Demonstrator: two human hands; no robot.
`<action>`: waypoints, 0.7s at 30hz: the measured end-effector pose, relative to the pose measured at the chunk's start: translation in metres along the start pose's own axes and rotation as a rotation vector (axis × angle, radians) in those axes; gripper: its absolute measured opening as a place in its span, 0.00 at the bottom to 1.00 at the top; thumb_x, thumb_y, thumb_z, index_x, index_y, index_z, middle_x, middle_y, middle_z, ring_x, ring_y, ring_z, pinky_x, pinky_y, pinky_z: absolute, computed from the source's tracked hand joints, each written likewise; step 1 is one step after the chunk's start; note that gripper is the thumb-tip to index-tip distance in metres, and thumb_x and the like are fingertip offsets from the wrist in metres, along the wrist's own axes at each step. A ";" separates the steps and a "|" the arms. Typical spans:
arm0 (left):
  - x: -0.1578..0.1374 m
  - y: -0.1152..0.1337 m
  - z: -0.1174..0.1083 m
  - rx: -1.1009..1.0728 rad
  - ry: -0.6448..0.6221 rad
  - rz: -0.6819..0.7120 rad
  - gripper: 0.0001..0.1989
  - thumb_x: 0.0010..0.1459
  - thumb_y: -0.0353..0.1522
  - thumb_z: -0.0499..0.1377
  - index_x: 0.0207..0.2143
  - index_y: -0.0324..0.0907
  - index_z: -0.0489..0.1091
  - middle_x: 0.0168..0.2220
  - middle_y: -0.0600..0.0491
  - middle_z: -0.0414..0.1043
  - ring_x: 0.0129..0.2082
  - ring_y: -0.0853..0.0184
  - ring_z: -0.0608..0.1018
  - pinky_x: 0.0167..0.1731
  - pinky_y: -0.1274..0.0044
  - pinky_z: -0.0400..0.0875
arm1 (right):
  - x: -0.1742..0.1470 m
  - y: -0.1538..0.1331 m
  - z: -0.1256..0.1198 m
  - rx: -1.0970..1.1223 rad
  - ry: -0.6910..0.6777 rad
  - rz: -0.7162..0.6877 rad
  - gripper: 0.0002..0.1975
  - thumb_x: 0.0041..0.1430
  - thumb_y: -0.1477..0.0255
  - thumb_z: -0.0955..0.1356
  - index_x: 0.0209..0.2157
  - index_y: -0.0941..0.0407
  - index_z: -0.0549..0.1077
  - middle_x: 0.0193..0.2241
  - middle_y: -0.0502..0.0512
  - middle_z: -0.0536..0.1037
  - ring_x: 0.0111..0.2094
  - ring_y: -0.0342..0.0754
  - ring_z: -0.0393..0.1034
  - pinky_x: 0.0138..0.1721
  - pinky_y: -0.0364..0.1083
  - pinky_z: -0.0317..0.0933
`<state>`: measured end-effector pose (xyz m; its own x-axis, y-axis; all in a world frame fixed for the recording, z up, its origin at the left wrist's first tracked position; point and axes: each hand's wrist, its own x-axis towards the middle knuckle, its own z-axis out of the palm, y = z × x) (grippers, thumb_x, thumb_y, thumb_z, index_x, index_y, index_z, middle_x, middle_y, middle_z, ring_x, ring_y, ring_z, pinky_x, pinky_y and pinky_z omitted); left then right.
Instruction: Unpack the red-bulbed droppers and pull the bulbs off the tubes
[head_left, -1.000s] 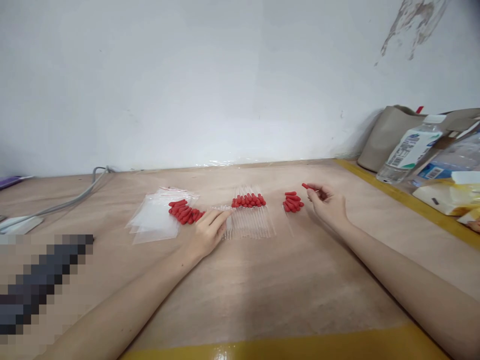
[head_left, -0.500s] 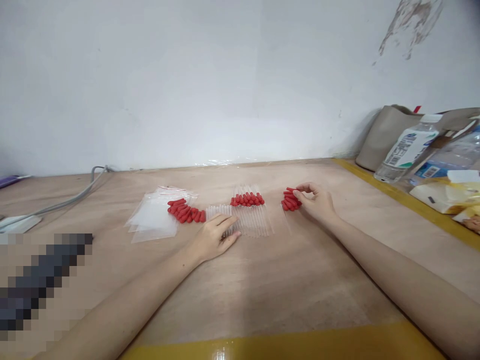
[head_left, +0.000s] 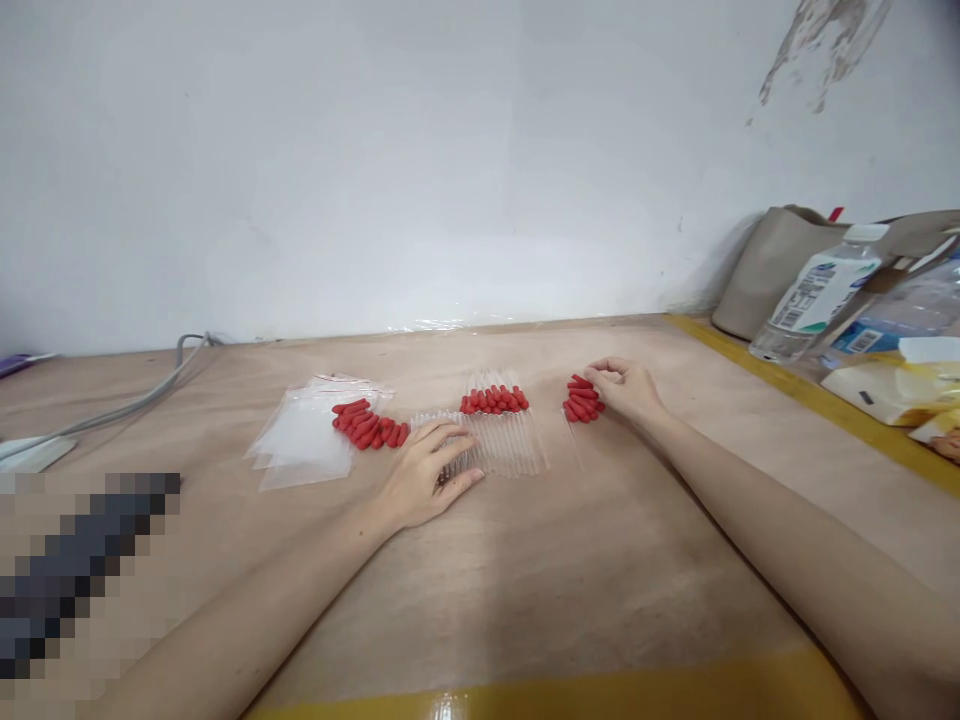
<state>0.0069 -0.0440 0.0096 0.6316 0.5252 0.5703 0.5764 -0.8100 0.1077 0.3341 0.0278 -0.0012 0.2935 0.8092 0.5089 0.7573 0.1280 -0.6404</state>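
My left hand [head_left: 431, 470] lies palm down with thumb and fingers apart, its fingers over clear, thin tubes of droppers [head_left: 506, 440]. Beside it on the left fans out a group of red rubber bulbs [head_left: 367, 425]. Another row of red bulbs [head_left: 495, 400] crosses the middle of the tubes, with clear tubes above and below. On the right, my right hand [head_left: 626, 388] pinches thumb and forefinger at the top bulb of a smaller fan of red-bulbed droppers [head_left: 582, 400]. Its other fingers are curled and partly hidden.
Clear zip bags [head_left: 304, 435] lie in a stack at the left, under some red bulbs. A grey cable [head_left: 161, 390] runs along the far left. At the right stand a plastic bottle [head_left: 817, 295], a grey bag [head_left: 757, 270] and yellow packaging [head_left: 874, 385]. A wall [head_left: 375, 170] closes the back.
My right hand has shifted slightly up and left at the top of the right fan. My left hand stays almost where it was, and the view has moved a little.
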 end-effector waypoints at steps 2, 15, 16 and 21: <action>0.000 0.001 0.000 0.004 0.027 0.006 0.15 0.55 0.35 0.56 0.45 0.42 0.68 0.44 0.48 0.69 0.47 0.61 0.68 0.47 0.66 0.64 | 0.001 -0.004 -0.003 0.000 0.030 0.026 0.19 0.49 0.57 0.63 0.29 0.57 0.75 0.22 0.53 0.73 0.28 0.48 0.67 0.32 0.46 0.57; 0.001 0.000 0.001 0.004 0.044 0.006 0.12 0.58 0.32 0.52 0.44 0.41 0.68 0.43 0.48 0.68 0.47 0.62 0.67 0.47 0.67 0.64 | -0.001 -0.079 0.007 -0.180 -0.232 -0.062 0.10 0.50 0.65 0.63 0.28 0.51 0.75 0.30 0.49 0.77 0.33 0.47 0.67 0.42 0.51 0.50; 0.000 0.000 0.001 0.005 0.045 0.007 0.12 0.58 0.32 0.52 0.43 0.41 0.68 0.43 0.48 0.68 0.47 0.62 0.67 0.47 0.67 0.64 | -0.003 -0.084 0.012 -0.203 -0.259 -0.063 0.10 0.50 0.64 0.63 0.27 0.51 0.75 0.29 0.49 0.77 0.33 0.47 0.67 0.43 0.51 0.49; 0.000 0.000 0.001 0.010 0.051 0.006 0.11 0.58 0.32 0.52 0.42 0.41 0.69 0.42 0.48 0.68 0.47 0.62 0.67 0.47 0.67 0.64 | -0.009 -0.100 0.037 -0.336 -0.350 -0.040 0.17 0.48 0.57 0.63 0.19 0.54 0.73 0.22 0.53 0.74 0.33 0.51 0.66 0.42 0.54 0.46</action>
<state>0.0073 -0.0434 0.0091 0.6079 0.5062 0.6118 0.5778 -0.8105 0.0965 0.2340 0.0286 0.0374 0.0905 0.9591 0.2682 0.9274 0.0170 -0.3736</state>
